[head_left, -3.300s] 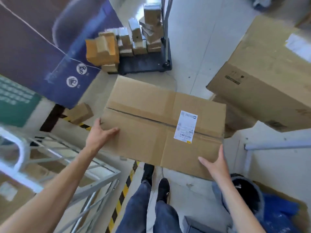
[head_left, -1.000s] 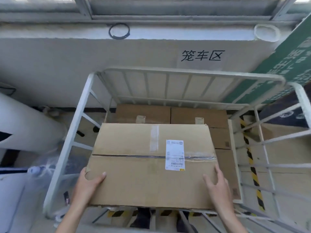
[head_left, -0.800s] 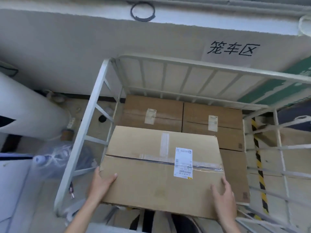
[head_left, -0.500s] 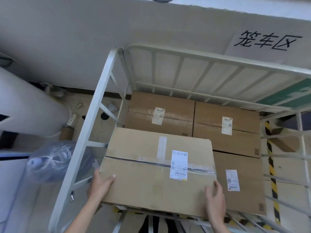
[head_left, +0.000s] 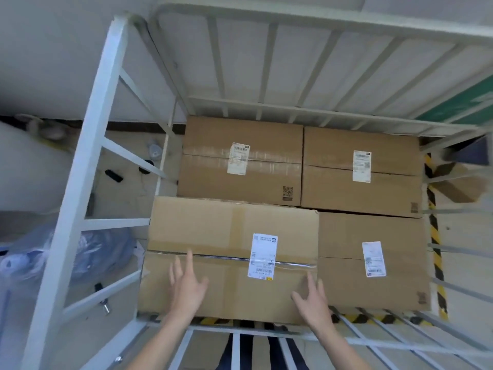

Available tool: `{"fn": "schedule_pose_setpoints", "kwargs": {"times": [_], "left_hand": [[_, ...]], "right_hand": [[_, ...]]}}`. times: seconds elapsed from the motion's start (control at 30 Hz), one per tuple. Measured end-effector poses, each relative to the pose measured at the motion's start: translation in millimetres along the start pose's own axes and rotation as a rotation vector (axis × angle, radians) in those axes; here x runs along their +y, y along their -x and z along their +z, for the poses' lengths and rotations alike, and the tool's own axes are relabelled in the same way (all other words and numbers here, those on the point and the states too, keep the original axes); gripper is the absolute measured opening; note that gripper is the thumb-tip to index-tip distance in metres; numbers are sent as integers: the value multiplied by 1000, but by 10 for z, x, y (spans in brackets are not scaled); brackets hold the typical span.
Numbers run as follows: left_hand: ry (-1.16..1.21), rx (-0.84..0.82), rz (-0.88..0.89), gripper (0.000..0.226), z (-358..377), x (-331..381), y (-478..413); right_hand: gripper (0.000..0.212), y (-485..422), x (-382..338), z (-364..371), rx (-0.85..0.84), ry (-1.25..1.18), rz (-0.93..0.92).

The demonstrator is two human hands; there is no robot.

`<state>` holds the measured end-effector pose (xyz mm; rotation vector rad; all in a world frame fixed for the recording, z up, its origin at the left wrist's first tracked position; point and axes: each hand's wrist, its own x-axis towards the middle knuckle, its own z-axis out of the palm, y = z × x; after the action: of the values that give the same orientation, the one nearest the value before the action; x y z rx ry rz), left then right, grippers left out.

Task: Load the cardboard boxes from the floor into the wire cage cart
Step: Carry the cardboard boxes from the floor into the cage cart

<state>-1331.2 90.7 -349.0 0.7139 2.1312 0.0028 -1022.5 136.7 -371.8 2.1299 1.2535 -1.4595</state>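
Where the cage stands: pale concrete floor (head_left: pixel 122 188), grey wall (head_left: pixel 53 62) at 12 o'clock, yellow-black tape (head_left: pixel 433 231) at 3 o'clock.
Outside the bars: clear plastic bag (head_left: pixel 93 252) at 9 o'clock.
Wire cage cart (head_left: pixel 88 161): white bars, four cardboard boxes flat inside, edges touching.
Box under the hands (head_left: pixel 213 231): 7 o'clock of the cage, white label (head_left: pixel 262 255) across its taped seam.
Other boxes: 11 o'clock (head_left: pixel 213 177), 1 o'clock (head_left: pixel 333 182), 5 o'clock (head_left: pixel 346 236).
Left hand (head_left: pixel 188 287): fingers straight, spread wide over the box top, gripping nothing; pressing or hovering cannot be told.
Right hand (head_left: pixel 310 297): likewise spread, at the box's near right corner.
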Motion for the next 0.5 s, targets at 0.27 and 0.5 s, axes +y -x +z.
{"fn": "schedule_pose_setpoints", "kwargs": {"times": [0.27, 0.5], "left_hand": [[-522, -97, 213, 113, 57, 640, -753], [-623, -152, 162, 119, 277, 356, -753]], "right_hand": [[83, -546, -408, -195, 46, 187, -227], [88, -523, -136, 3, 38, 415, -248]]}}
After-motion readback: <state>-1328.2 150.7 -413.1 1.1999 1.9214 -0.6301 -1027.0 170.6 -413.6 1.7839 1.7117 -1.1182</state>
